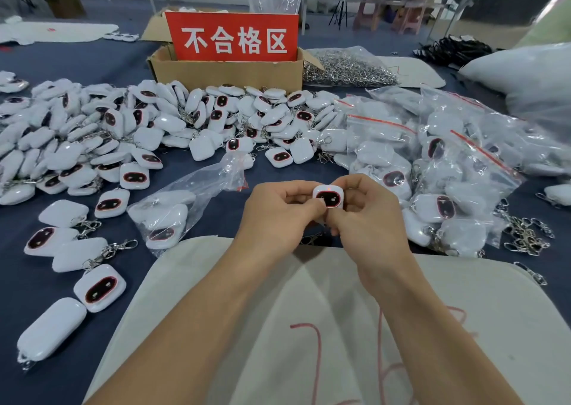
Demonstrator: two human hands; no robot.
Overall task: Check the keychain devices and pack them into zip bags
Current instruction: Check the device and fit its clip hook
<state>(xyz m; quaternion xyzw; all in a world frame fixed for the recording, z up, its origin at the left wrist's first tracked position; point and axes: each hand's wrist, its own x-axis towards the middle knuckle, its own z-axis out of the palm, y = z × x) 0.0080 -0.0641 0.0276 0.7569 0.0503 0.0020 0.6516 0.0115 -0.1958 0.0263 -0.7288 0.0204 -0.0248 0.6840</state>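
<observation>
both the left hand (278,216) and right hand (364,216) pinch one keychain device (329,198) above the tabletop (197,219), checking it; filled zip bags (432,170) lie right, a large unpacked pile (123,126) remains left.

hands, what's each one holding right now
Left hand: pinching the white keychain device.
Right hand: gripping the same keychain device.

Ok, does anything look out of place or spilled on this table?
Only minor: loose metal clasps lie scattered on the dark cloth right of the packed zip bags, far from the clasp heap by the cardboard box. Nothing looks damaged.
</observation>
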